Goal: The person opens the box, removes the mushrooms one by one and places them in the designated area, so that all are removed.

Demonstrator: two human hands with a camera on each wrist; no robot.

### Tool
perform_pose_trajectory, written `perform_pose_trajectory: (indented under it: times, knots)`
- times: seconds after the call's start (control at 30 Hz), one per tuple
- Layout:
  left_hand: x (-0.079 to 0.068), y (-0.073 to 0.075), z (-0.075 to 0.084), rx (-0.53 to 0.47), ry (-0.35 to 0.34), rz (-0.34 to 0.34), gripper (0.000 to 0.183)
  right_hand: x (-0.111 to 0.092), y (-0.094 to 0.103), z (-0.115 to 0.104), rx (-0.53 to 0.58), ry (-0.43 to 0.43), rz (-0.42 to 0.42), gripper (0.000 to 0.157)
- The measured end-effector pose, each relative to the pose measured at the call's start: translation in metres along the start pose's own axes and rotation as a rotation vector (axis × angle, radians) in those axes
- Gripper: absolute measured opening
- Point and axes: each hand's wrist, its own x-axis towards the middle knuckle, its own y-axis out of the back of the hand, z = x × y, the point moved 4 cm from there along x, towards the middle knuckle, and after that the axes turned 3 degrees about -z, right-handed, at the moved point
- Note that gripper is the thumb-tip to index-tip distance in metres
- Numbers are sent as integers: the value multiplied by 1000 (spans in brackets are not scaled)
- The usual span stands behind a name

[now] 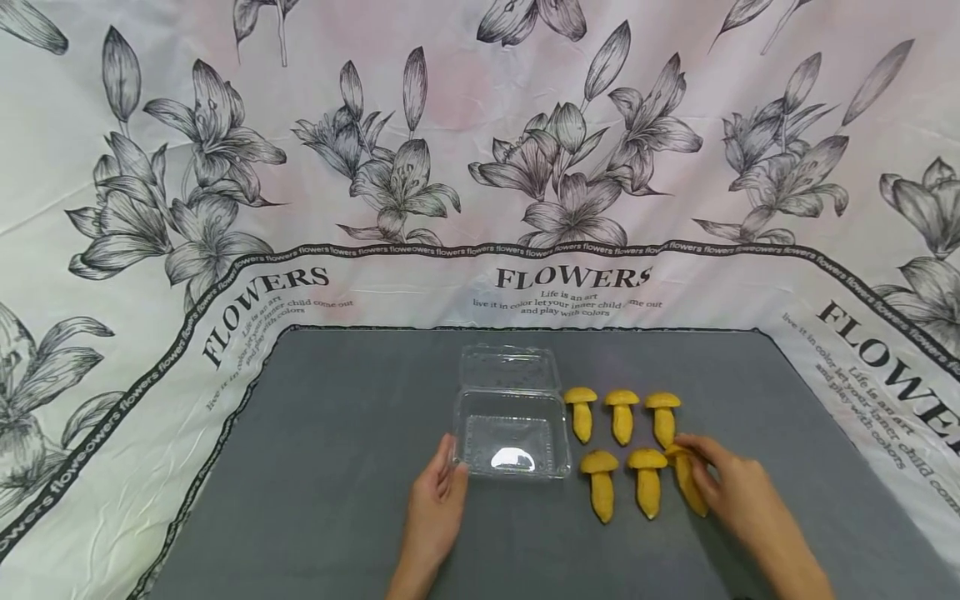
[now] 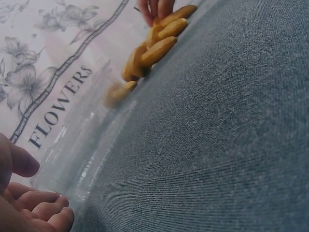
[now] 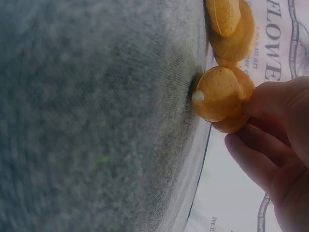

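Note:
A clear plastic clamshell container [image 1: 468, 471] lies on the grey cloth with its lid folded back. At its near left corner is my left hand [image 1: 437, 508], thumb and fingers gripping the edge; the left wrist view shows the fingers [image 2: 43, 208] curled beside the clear wall. My right hand [image 1: 738, 492] pinches the cap of a yellow mushroom [image 1: 688, 483], the rightmost of the near row. That mushroom also shows in the right wrist view, stem end [image 3: 217, 94] toward the camera, thumb and fingers at its cap. Its stem appears to lie on or just above the cloth.
Several other yellow mushrooms [image 1: 622, 417] lie in two rows right of the container, caps away from me. One near-row mushroom [image 1: 648, 492] is close beside the held one. A white flower-printed cloth [image 1: 570, 300] rises behind the grey surface [image 1: 337, 450] and along both sides.

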Motion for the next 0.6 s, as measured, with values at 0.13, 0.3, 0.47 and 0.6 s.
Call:
perform_pose_trajectory:
  times: [0.13,0.3,0.47,0.6]
  knots:
    - [1,-1,0,1,0,-10,54,-3,2,2,-14,-31,10,35]
    - [2,0,0,-4,10,-16,55,-4,3,0,-19,-84,6,35]
    - [2,2,3,-32,16,-34,60,-5,10,-11,0,-120,19,39]
    - [-2,10,12,54,-5,-13,61,-1,19,-30,41,-100,36,43]
